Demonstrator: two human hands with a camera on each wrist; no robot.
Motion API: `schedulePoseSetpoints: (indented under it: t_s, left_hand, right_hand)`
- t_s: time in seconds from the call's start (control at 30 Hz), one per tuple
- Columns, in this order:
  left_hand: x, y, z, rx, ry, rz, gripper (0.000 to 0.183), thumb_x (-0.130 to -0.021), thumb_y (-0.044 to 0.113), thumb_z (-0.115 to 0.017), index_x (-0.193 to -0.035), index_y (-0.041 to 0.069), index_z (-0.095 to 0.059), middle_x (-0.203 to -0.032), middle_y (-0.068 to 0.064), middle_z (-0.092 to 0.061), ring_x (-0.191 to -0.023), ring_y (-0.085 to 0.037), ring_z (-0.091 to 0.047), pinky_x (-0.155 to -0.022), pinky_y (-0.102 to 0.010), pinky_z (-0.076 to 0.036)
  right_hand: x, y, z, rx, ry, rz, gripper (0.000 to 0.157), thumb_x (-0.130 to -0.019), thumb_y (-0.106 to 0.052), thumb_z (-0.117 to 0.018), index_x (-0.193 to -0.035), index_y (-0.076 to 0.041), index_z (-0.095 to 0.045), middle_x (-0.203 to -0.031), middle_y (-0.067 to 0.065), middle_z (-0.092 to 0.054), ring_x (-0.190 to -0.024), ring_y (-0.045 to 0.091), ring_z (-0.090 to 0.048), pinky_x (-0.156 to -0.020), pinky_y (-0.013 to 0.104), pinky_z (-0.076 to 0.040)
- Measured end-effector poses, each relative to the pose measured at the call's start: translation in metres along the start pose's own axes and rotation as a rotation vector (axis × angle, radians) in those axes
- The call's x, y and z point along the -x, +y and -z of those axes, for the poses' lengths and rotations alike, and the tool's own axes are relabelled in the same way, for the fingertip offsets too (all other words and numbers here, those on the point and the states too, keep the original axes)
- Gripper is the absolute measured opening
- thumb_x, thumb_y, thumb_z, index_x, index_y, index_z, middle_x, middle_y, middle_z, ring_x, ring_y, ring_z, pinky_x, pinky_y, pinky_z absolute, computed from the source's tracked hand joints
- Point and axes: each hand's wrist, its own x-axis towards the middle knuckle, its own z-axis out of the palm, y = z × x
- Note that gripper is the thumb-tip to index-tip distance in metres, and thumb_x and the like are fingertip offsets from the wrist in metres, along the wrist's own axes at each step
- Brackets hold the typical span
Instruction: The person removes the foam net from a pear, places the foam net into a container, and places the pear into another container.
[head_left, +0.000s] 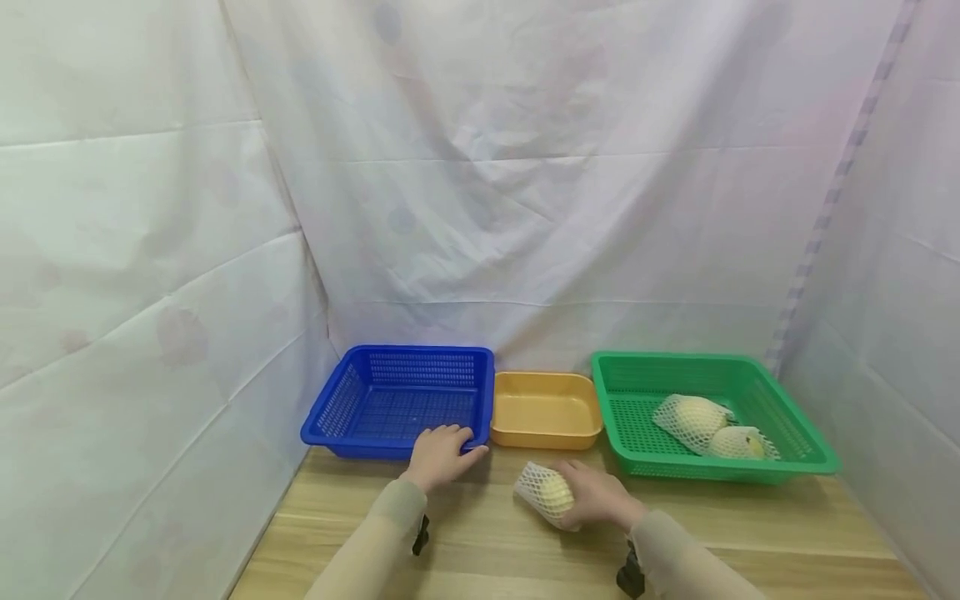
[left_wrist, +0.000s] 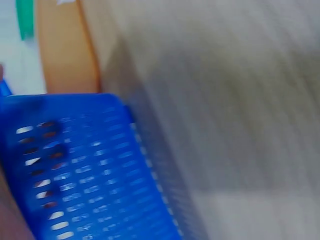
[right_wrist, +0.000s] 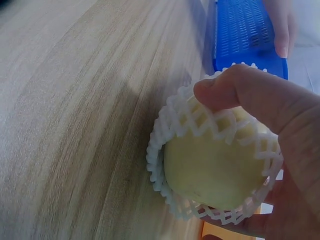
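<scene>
My right hand [head_left: 596, 493] grips a pale yellow round fruit [right_wrist: 215, 165] wrapped in a white foam net [right_wrist: 172, 122], low over the table in front of the orange-yellow tray [head_left: 546, 414]. In the right wrist view the thumb presses on the net's near side and the other fingers curl beneath the fruit. My left hand [head_left: 441, 457] holds the front right part of the blue basket's rim [head_left: 367, 451]. Through the slots of the blue basket [left_wrist: 100, 175], the left wrist view shows reddish bits of the fingers behind the wall.
On the right stands a green basket [head_left: 712, 467] containing two net-wrapped fruits [head_left: 693, 418]. The orange-yellow tray sits between the two baskets. White cloth [head_left: 480, 233] hangs behind and at both sides of the wooden table [head_left: 480, 550].
</scene>
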Motion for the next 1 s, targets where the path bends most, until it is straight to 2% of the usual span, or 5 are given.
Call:
schedulePoseSetpoints:
  t_s: [0.27,0.43,0.6,0.77,1.0]
  left_hand:
    - [-0.002,0.006,0.017,0.119,-0.050,-0.001,0.043,-0.090,0.053,-0.059,-0.109,0.016,-0.067,-0.100,-0.001,-0.066,-0.093,-0.022,-0.063,-0.086,-0.058,-0.044]
    - [0.000,0.016,0.022,0.136,0.116,-0.025,0.045,-0.089,0.045,-0.065,-0.120,0.013,-0.061,-0.106,-0.003,-0.065,-0.094,-0.022,-0.061,-0.080,-0.047,-0.048]
    - [0.004,0.037,0.026,0.194,0.248,-0.156,0.039,-0.089,0.031,-0.068,-0.122,0.011,-0.059,-0.112,-0.004,-0.063,-0.099,-0.020,-0.060,-0.083,-0.039,-0.050]
    - [0.009,0.055,0.022,0.258,0.215,-0.255,0.032,-0.090,0.023,-0.066,-0.119,0.011,-0.061,-0.110,0.000,-0.062,-0.093,-0.012,-0.059,-0.081,-0.028,-0.051]
    - [0.015,0.067,0.000,0.337,0.072,-0.192,0.016,-0.095,0.016,-0.060,-0.108,0.010,-0.066,-0.100,0.004,-0.066,-0.087,-0.007,-0.062,-0.074,-0.023,-0.051]
  right_hand:
    - [0.003,-0.003,0.003,-0.007,0.000,0.011,0.093,-0.052,-0.028,-0.082,-0.138,-0.014,-0.049,-0.123,0.008,-0.057,-0.105,0.031,-0.056,-0.079,0.055,-0.047]
    - [0.004,-0.004,0.002,-0.023,0.010,0.007,0.095,-0.052,-0.028,-0.082,-0.139,-0.014,-0.048,-0.123,0.008,-0.056,-0.105,0.030,-0.056,-0.077,0.054,-0.048]
    - [0.005,-0.004,0.002,-0.030,0.007,-0.003,0.095,-0.052,-0.027,-0.083,-0.139,-0.014,-0.048,-0.124,0.009,-0.056,-0.106,0.031,-0.055,-0.077,0.055,-0.047]
    - [0.006,-0.004,0.002,-0.028,0.009,0.001,0.094,-0.052,-0.025,-0.083,-0.138,-0.013,-0.048,-0.125,0.010,-0.056,-0.106,0.031,-0.055,-0.078,0.055,-0.048]
    - [0.007,-0.005,0.002,-0.042,0.001,0.014,0.094,-0.053,-0.023,-0.083,-0.139,-0.012,-0.047,-0.127,0.013,-0.055,-0.106,0.033,-0.056,-0.078,0.055,-0.047]
